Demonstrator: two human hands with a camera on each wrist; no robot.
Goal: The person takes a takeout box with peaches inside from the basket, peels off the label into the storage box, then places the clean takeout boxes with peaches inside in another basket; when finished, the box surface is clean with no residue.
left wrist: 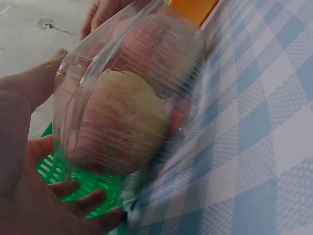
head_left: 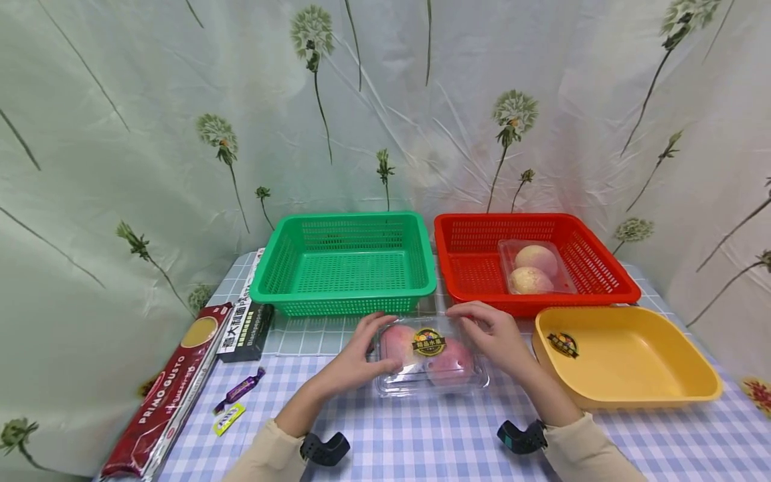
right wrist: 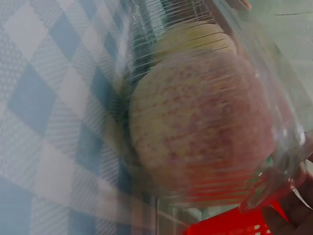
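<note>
A clear plastic fruit box (head_left: 411, 385) with two pink-and-yellow peaches (head_left: 453, 361) is on the checked cloth, between my hands. A black and gold round sticker (head_left: 429, 342) is on its lid. My left hand (head_left: 361, 355) holds the box's left end, thumb toward the front and fingers at the back. At the far right corner, my right hand (head_left: 490, 331) grips the box's edge with bent fingers. Through the ribbed side, the left wrist view shows one peach (left wrist: 122, 122) up close; another peach (right wrist: 200, 122) fills much of the right wrist view.
Behind stand a green basket (head_left: 343, 301) and a red basket (head_left: 446, 268), the latter with another boxed pair of peaches (head_left: 533, 268). A yellow tray (head_left: 638, 355) with a sticker is at right. At left lie a pasta packet (head_left: 168, 395), a black box (head_left: 249, 335) and two small wrapped items (head_left: 241, 389).
</note>
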